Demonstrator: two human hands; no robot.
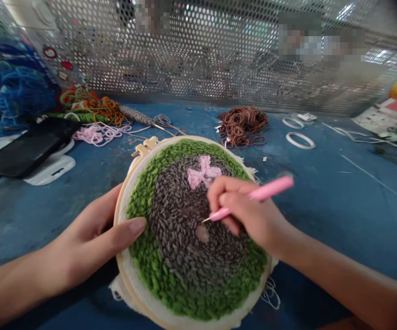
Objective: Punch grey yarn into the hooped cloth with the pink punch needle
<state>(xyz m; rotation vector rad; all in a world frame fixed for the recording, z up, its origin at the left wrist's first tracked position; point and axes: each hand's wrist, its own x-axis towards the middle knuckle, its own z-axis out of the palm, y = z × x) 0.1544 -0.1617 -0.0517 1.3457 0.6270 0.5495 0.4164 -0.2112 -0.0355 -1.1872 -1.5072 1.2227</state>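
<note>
My left hand (95, 238) grips the left rim of a round embroidery hoop (118, 215), thumb on the front and fingers hidden behind. Stretched in the hoop is cloth covered in yarn loops: a green outer ring (184, 298), a dark grey middle (174, 220) and a pink bow (201, 173) near the top. A small bare patch (203, 233) shows inside the grey. Pinched in my right hand (243, 206) is a pink punch needle (270, 189), its metal tip at the grey loops just above that patch.
A brown yarn bundle (245, 123) and white rings (300, 140) lie behind the hoop. At the left are a black phone (30, 144), pink yarn (98, 134), orange yarn (111, 111) and a blue yarn heap (13, 89). A perforated metal panel (184, 59) borders the blue table (339, 206).
</note>
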